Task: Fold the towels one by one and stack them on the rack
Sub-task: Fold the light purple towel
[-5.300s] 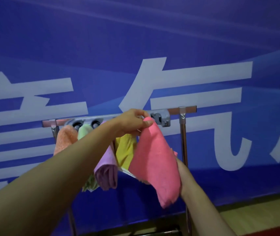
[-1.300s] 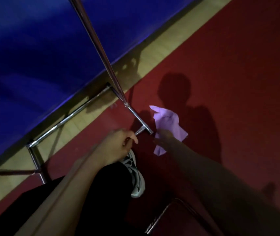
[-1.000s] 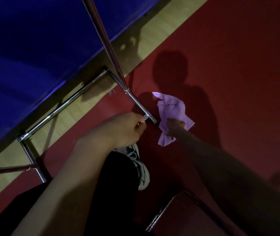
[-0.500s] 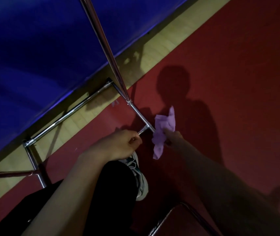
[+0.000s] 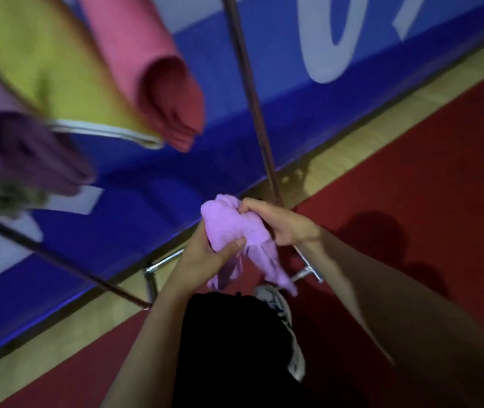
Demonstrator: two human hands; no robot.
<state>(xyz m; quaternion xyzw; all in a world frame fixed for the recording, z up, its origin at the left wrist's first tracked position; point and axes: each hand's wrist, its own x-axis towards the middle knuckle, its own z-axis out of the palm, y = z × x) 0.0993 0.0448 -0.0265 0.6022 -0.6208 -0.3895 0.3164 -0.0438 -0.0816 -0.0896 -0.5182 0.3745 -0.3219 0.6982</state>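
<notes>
Both hands hold a crumpled lilac terry towel (image 5: 236, 231) in the air, above the red floor (image 5: 411, 172) and just in front of the rack's slanting chrome upright pole (image 5: 252, 92). The left hand (image 5: 205, 257) closes its grip on the lower part of the bunch, the thumb pressed across the cloth and the fingers wrapped behind it. The right hand (image 5: 279, 220) is clenched on the upper right side of the same bunch, fingertips curled into the fabric. Loose ends of the towel hang down below the two hands, toward a white and dark sneaker (image 5: 286, 328) and a black trouser leg (image 5: 232, 348).

At the upper left, blurred by motion, folded towels hang from the rack: a pink folded towel (image 5: 161, 78), a yellow-green towel with a white hem (image 5: 58, 69) beside it, and a dark purple towel (image 5: 26, 151) further left. The rack's chrome base bars (image 5: 158, 263) lie on the floor below the hands, near the strip of pale wood (image 5: 367, 134) along the foot of the blue printed wall banner (image 5: 264, 54).
</notes>
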